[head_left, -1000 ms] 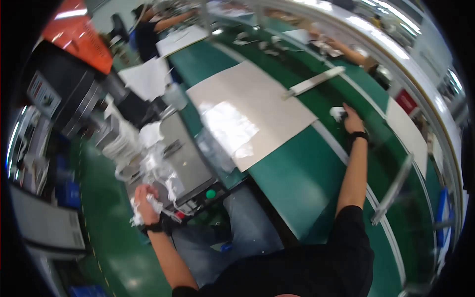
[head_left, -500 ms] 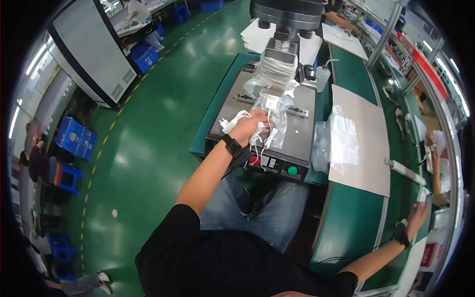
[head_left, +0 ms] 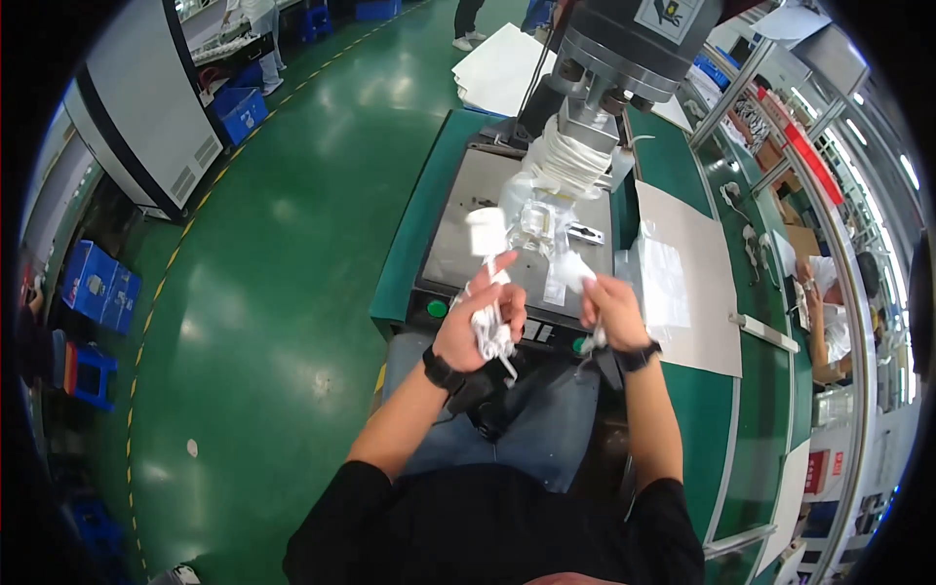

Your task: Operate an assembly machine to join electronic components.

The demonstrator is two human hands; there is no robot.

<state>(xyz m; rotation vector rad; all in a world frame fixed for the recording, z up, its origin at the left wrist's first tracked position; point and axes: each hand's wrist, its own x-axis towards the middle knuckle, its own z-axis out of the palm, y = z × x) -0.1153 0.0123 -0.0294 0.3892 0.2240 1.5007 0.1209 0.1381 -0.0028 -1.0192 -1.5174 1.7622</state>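
Head view: left hand clamps white charger and cord; right hand pinches plastic bag. Bagging step; next, align charger with opening.

Press machine at upper centre of the frame, its plate below it. Plastic bags on a sheet to the plate's right. Cabinet at upper left; crates at far left on the floor.
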